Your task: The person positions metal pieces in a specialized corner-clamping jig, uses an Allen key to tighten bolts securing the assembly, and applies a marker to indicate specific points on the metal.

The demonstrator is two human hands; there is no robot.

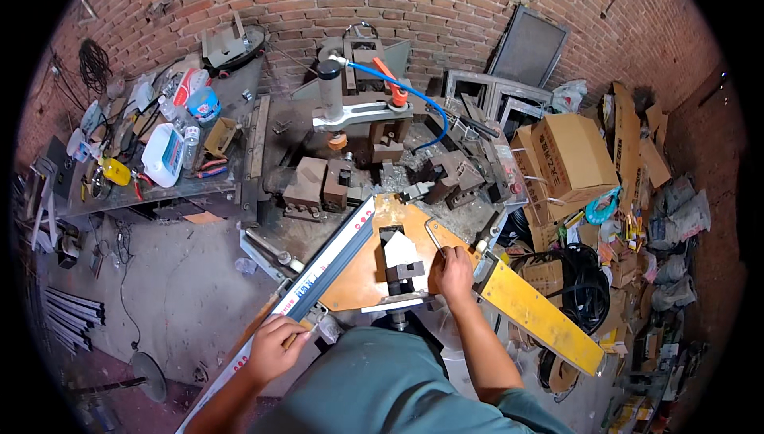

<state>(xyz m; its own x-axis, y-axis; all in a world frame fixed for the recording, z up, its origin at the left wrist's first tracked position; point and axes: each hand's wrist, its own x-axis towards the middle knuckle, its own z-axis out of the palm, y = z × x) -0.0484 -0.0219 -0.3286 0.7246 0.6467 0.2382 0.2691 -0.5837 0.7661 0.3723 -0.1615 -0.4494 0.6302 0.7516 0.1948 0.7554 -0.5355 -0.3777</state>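
My right hand [455, 276] is closed at the lower end of a thin bent metal rod [432, 233], which looks like a hex key. It rests over the right side of a tan wedge-shaped plate [354, 269]. In the plate's middle slot sits a dark metal clamp block [404, 270] beside a white piece. My left hand [274, 348] is curled beside a long profile [334, 263] with white film and dark grooves, lying diagonally along the plate's left edge. A small tan bit shows at its fingertips; I cannot make out what it is.
Beyond the plate stands a machine with a vertical cylinder [330, 91], a blue air hose [438, 106] and metal blocks [306, 185]. A yellow arm [541, 318] extends right. Bottles and pliers crowd the left bench [119, 201]. A cardboard box [573, 165] and black cable coils [585, 291] are at right.
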